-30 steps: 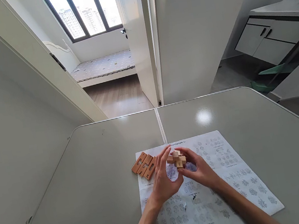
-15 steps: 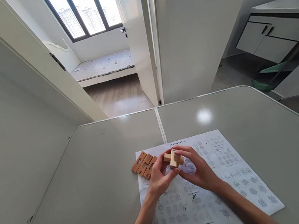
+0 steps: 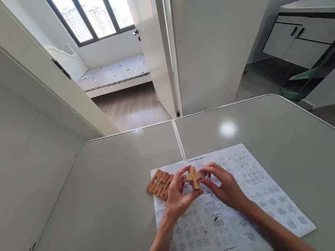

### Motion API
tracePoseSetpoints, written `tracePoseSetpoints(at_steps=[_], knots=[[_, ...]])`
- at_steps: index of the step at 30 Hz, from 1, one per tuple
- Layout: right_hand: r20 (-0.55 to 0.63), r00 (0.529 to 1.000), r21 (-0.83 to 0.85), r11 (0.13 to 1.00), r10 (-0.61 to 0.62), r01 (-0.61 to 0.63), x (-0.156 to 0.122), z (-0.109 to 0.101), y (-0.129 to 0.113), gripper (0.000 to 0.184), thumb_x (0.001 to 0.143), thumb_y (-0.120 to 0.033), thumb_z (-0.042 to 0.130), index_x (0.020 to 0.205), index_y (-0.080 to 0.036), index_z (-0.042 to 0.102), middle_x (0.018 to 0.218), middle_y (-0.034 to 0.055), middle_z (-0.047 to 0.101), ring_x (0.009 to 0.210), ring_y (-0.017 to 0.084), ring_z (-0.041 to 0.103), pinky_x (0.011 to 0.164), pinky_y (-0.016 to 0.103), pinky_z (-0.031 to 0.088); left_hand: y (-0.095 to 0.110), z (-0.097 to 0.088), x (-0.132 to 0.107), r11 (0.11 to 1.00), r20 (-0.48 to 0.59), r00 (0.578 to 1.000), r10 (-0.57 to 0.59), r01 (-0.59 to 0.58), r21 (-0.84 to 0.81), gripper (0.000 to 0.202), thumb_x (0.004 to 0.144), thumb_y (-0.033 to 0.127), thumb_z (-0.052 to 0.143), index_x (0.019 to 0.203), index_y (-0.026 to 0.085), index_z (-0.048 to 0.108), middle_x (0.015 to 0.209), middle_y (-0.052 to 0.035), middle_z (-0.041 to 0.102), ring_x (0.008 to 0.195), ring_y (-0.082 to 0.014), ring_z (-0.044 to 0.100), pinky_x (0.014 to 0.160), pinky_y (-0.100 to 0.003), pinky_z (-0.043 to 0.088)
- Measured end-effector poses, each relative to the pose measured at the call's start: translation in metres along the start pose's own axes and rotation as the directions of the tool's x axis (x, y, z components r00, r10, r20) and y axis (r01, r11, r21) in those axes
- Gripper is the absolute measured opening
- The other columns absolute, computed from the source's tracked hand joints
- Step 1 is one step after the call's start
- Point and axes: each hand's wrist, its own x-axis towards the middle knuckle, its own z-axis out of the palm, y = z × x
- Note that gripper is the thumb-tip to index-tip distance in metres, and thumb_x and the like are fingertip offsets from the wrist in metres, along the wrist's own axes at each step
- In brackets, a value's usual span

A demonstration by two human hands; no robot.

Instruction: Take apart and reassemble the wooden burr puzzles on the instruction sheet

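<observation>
A cross-shaped wooden interlocking puzzle of pale blocks is held up between both hands, above a printed sheet. My left hand grips it from the left, fingertips at its top and thumb under its lower end. With thumb and fingers my right hand pinches the right arm of the cross. Just left of my left hand lie three flat reddish-brown wooden pieces with cut-out slots; numbers show on some. They rest side by side, partly on the sheet's upper left corner.
The sheet, printed with rows of small diagrams, lies on a grey-green table with a seam down its middle. Beyond the far edge stand an open door, a bed and a white cabinet at the right.
The wooden puzzle has been turned, so its cross shape now faces me. My right fingers have shifted from its upper front to its right arm. The view has moved slightly.
</observation>
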Motion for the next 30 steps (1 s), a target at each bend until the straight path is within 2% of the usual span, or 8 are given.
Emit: tracePoseSetpoints(at_steps=[6,12,16,22,30], knots=[[0.021,1.000,-0.024,1.000,-0.013,0.014,0.000,-0.001,-0.003,0.016,0.107,-0.026,0.052,0.120,-0.027,0.062,0.102,0.0083,0.067,0.088,0.024,0.063,0.076,0.038,0.056,0.000,-0.002,0.001,0.996,-0.007,0.998,0.056,-0.055,0.076,0.071,0.078,0.027,0.088,0.141,0.029,0.057,0.136,-0.0093,0.068,0.119,-0.0268,0.069,0.105,-0.044,0.055],[0.070,0.997,-0.028,0.999,0.018,-0.016,0.000,0.000,0.001,0.016,0.107,-0.028,0.052,0.121,-0.026,0.060,0.103,0.0077,0.065,0.086,0.023,0.062,0.077,0.037,0.055,0.002,0.000,0.002,0.979,-0.007,0.994,0.111,-0.109,0.174,0.073,0.077,0.027,0.089,0.143,0.029,0.057,0.138,-0.0101,0.061,0.120,-0.0280,0.066,0.101,-0.042,0.057],[0.068,0.997,-0.055,0.998,0.021,-0.017,0.000,0.001,0.003,0.017,0.107,-0.026,0.052,0.122,-0.026,0.060,0.103,0.0076,0.065,0.088,0.023,0.063,0.077,0.037,0.055,0.004,0.003,0.002,0.944,-0.048,0.984,0.173,-0.152,0.293,0.069,0.075,0.025,0.091,0.136,0.029,0.061,0.132,-0.0089,0.062,0.117,-0.0278,0.065,0.100,-0.042,0.056],[0.049,0.998,-0.103,0.994,0.031,-0.026,-0.005,0.007,0.005,0.016,0.107,-0.028,0.052,0.120,-0.026,0.061,0.093,0.0063,0.065,0.080,0.023,0.064,0.070,0.037,0.055,0.006,0.005,0.001,0.867,-0.092,0.959,0.267,-0.197,0.458,0.062,0.075,0.029,0.091,0.130,0.027,0.062,0.121,-0.0079,0.065,0.110,-0.0274,0.067,0.097,-0.043,0.056],[0.041,0.999,-0.062,0.998,0.031,-0.029,-0.005,0.004,0.005,0.017,0.108,-0.028,0.049,0.119,-0.026,0.062,0.098,0.0078,0.067,0.084,0.024,0.066,0.073,0.036,0.057,0.010,0.005,0.001,0.859,-0.042,0.961,0.272,-0.223,0.461,0.065,0.074,0.032,0.092,0.132,0.028,0.063,0.123,-0.0083,0.067,0.111,-0.0279,0.067,0.098,-0.043,0.055]])
